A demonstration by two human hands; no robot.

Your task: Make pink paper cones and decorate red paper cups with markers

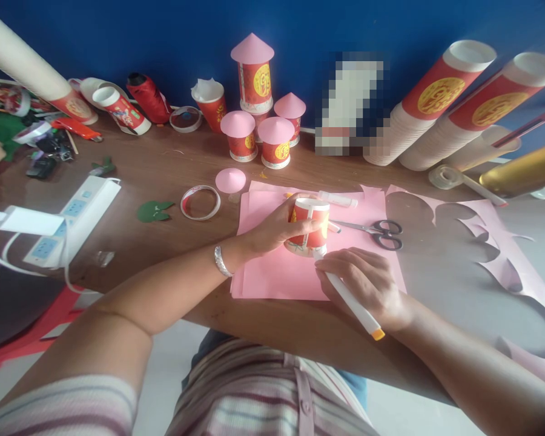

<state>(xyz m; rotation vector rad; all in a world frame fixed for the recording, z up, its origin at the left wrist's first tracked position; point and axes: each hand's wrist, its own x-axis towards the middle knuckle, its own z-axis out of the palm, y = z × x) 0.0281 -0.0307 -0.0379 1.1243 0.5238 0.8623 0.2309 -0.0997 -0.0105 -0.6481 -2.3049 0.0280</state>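
My left hand [279, 224] is wrapped round a red and gold paper cup [311, 219] with a white base band, held above a stack of pink paper [272, 272]. My right hand [363, 281] grips a white marker pen [352, 306] with an orange end, its other end at the cup's lower white band. Green marks show on that band. Behind the cup, a white pen [338, 200] lies on the pink sheets. Black-handled scissors [386, 235] rest at the sheets' right side, their blades pointing toward the cup.
Cups with pink cone roofs [277, 142] stand at the back. A pink cone [231, 180], a paper ring [200, 203] and a green cutout [155, 211] lie left of the paper. A white power strip [75, 221] is further left. Cup stacks [440, 91] and pink offcuts [495, 242] are right.
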